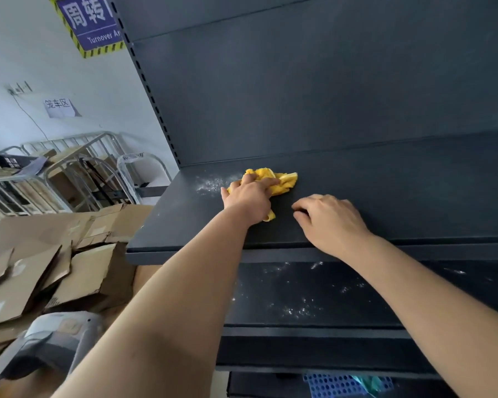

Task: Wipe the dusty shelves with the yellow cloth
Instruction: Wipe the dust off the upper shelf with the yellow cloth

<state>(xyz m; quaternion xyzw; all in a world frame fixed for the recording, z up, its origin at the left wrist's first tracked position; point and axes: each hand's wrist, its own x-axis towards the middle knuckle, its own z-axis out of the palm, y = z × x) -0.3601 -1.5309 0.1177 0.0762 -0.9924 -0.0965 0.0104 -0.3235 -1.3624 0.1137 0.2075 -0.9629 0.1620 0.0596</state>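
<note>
yellow cloth [273, 182] under left hand [249, 196] on dusty shelf [385, 196]

Soft, even daylight brightens the pale wall [104, 90] at left while the matte dark-grey metal shelving [328, 96] stays dim and glare-free, shadows are faint, wide-angle distortion bends the edges, and the nearest bare forearms look slightly soft.
</note>
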